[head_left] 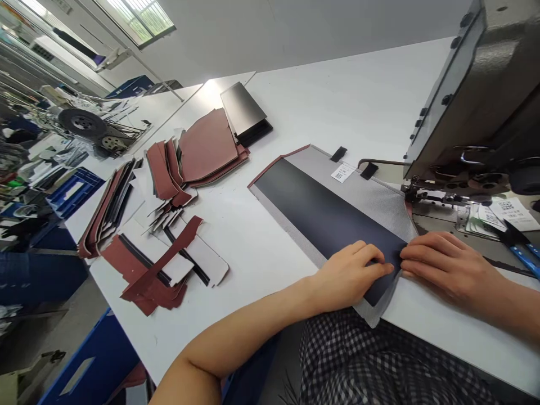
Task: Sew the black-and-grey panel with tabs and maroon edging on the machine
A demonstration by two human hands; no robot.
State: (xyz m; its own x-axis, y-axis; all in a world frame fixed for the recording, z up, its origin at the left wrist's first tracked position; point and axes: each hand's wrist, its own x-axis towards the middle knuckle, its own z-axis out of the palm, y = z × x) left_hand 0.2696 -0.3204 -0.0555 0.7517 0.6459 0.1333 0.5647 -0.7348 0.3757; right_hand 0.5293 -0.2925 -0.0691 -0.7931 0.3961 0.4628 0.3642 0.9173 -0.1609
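A grey mesh fabric piece (pixel 314 160) with a dark red edge lies on the table beside the sewing machine (pixel 476 112). On top of it rests a smooth black panel (pixel 312 211). My left hand (pixel 352 275) has its fingers curled in a pinch at the panel's near end. Close by, my right hand (pixel 453 270) presses its fingers together on the fabric's right edge, against the panel's end. The fabric's far right side reaches under the machine's presser foot (pixel 411 194). A white label (pixel 343 172) and two black tabs sit along its upper edge.
Stacked dark red pieces (pixel 208 146), loose red and white strips (pixel 156 270) and a pile of black panels (pixel 244 109) lie to the left. Blue-handled scissors (pixel 521 247) and printed labels (pixel 506 214) are at the right. A blue crate (pixel 76 191) stands beyond the table.
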